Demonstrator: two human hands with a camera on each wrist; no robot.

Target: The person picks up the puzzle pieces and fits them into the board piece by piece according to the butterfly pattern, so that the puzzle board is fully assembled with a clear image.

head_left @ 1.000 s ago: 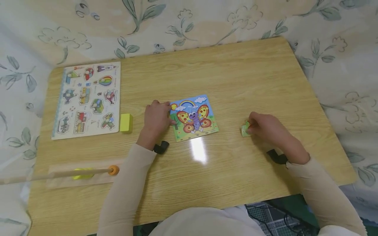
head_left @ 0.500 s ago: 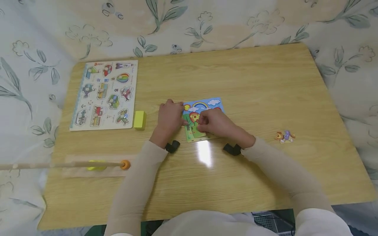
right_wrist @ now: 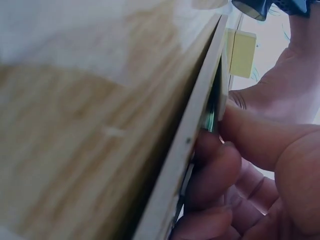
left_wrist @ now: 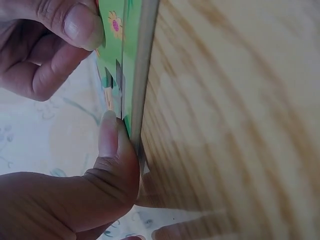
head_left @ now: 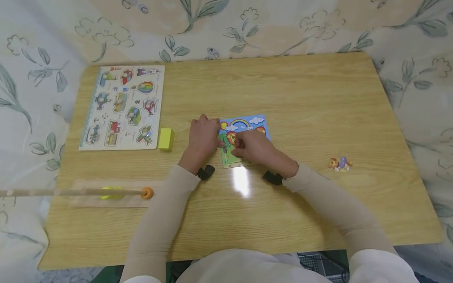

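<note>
A small butterfly puzzle board lies in the middle of the table. My left hand grips its left side, with the thumb at the edge in the left wrist view. Over the board's lower middle, my right hand pinches a flat green puzzle piece with a flower on it. In the right wrist view this piece is tilted against the board, one side raised, thumb on its face. The right hand hides most of the butterfly picture. A purple and orange puzzle piece lies alone to the right.
A larger white vehicle puzzle board lies at the back left, a yellow block beside it. At the front left, a wooden rod with an orange ring extends above a pale base. A floral curtain borders the table.
My right hand has brought the green piece leftward from the table's right side onto the board, uncovering the purple and orange piece. My left hand stays at the board's left side.
</note>
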